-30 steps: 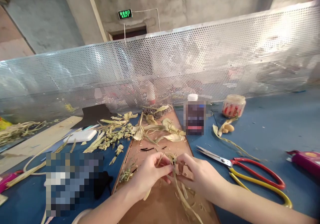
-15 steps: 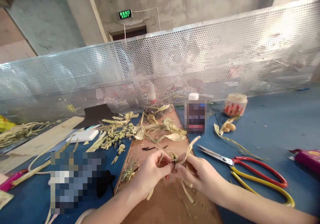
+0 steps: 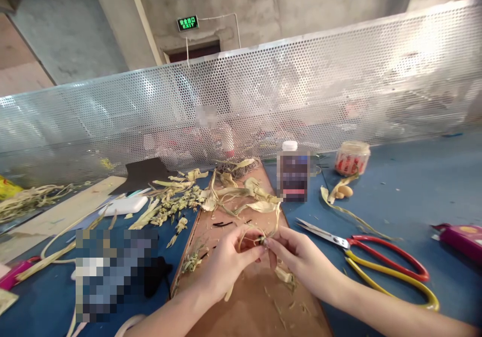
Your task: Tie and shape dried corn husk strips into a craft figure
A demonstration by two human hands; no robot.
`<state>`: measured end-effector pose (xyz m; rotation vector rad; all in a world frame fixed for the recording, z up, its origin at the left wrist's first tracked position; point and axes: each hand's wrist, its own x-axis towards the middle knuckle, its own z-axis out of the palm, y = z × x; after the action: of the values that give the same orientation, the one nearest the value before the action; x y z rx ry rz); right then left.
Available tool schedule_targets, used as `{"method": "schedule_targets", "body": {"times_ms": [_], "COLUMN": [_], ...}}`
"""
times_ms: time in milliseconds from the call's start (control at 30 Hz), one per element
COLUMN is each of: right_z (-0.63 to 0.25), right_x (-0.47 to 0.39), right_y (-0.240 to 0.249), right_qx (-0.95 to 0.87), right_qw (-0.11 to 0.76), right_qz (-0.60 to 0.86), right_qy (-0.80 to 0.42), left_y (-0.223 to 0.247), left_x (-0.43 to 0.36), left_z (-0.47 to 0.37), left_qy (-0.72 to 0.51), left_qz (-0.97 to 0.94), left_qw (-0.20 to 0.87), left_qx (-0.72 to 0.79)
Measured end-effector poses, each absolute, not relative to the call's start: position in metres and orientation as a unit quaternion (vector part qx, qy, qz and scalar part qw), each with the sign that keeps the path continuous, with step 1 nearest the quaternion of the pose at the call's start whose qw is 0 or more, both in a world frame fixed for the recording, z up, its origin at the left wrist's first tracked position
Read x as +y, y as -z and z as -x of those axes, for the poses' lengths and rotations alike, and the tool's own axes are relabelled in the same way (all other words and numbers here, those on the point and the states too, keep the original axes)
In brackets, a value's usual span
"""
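Note:
Over a brown board (image 3: 233, 307), my left hand (image 3: 235, 256) and my right hand (image 3: 295, 256) meet, fingertips nearly touching. Both pinch a small knot of pale dried plant strips (image 3: 261, 239) between thumbs and fingers. One thin strip rises from the knot near my right fingers, and another loops by my left fingers. A strip end hangs below my left palm. Beneath my right hand lies a crumpled dried leaf piece (image 3: 286, 276). Broad dried leaves (image 3: 259, 196) spread across the board beyond my hands.
Open scissors (image 3: 341, 241) with red and yellow handles lie at the right. Behind them stand a white-capped bottle (image 3: 289, 146) and a glass jar (image 3: 352, 158). Dried sprigs (image 3: 181, 201), a white case (image 3: 126, 205) and a black cloth-like thing (image 3: 156, 276) are left. A perforated metal screen (image 3: 241, 106) crosses behind.
My right fingers have shifted and closed in at the knot. The strip by them now stands more upright and further left. The leaf piece beneath my right hand shows more.

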<state>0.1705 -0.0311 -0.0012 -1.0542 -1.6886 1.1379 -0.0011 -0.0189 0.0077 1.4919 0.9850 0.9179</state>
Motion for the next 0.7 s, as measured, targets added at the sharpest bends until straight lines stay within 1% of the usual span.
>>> {"method": "schedule_targets", "body": {"times_ms": [167,333,700], "right_z": [-0.1683,-0.1687,-0.1692], "right_x": [-0.0327,-0.0353,-0.036], "right_y": [0.0022,0.0,0.0027], "right_qx": [-0.663,-0.666,-0.716], "right_qw": [0.413,0.414,0.393], "right_qz": [0.423,0.455,0.466], "right_qy": [-0.46,-0.421,-0.339], "left_y": [-0.0131,-0.0158,-0.0148], "left_x": [-0.0202,-0.0211,-0.0208], "left_z": [-0.001,-0.0009,0.0001], "left_qy": [-0.4,-0.405,-0.378], "left_qz": [-0.623,-0.631,-0.669], "left_qw": [0.512,0.493,0.461], "left_qx": [0.436,0.441,0.444]}}
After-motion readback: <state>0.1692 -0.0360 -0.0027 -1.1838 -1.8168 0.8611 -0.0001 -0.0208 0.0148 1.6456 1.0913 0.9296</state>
